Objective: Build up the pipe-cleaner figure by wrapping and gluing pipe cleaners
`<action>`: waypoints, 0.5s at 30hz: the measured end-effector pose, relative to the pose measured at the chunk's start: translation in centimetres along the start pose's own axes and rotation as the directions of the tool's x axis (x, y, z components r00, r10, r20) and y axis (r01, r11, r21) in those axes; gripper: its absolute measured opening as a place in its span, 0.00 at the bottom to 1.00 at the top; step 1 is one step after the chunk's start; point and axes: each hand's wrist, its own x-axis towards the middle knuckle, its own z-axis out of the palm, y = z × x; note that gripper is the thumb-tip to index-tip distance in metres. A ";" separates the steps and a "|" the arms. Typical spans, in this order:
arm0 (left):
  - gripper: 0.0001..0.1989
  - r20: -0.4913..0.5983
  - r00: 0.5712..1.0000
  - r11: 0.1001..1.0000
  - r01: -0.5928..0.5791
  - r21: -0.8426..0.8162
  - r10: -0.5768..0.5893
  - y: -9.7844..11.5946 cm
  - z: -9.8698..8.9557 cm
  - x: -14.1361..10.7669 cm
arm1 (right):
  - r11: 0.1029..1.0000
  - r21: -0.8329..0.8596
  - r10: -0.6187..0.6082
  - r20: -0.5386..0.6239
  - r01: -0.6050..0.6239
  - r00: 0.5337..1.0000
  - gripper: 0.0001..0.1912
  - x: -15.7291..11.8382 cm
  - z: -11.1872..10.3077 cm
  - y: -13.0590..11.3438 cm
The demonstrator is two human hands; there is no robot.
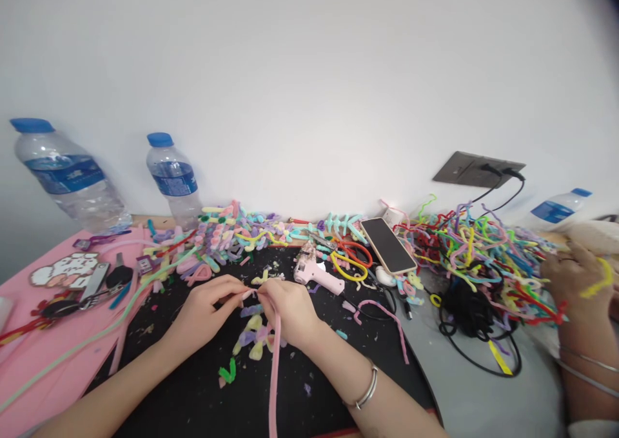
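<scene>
My left hand [213,306]: angled inward, fingertips pinched at a pink tip [248,293].
My right hand [290,312]: curled, clamped on pink stem [274,386].
Black mat [193,386]: open room nearer me; curved edge rightward.

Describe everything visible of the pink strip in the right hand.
The pink strip is long, narrow and soft-looking, probably plush. From the grip of the right hand, it runs almost straight down the picture over the black mat, leaving at the bottom edge. A pale pink tip shows between both hands, pinched by the left hand; fingers hide whether it joins.
</scene>
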 end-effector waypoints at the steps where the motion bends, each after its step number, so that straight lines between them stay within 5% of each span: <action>1: 0.08 0.000 1.000 1.000 -0.002 0.008 0.002 0.0 0.0 0.0 | 1.000 0.000 -0.002 0.002 0.002 1.000 0.11 0.0 0.0 0.0; 15: 0.13 0.021 0.997 0.988 -0.082 0.131 0.080 0.2 0.8 -0.5 | 0.991 -0.103 -0.086 0.018 0.087 0.996 0.08 -0.3 0.8 -0.3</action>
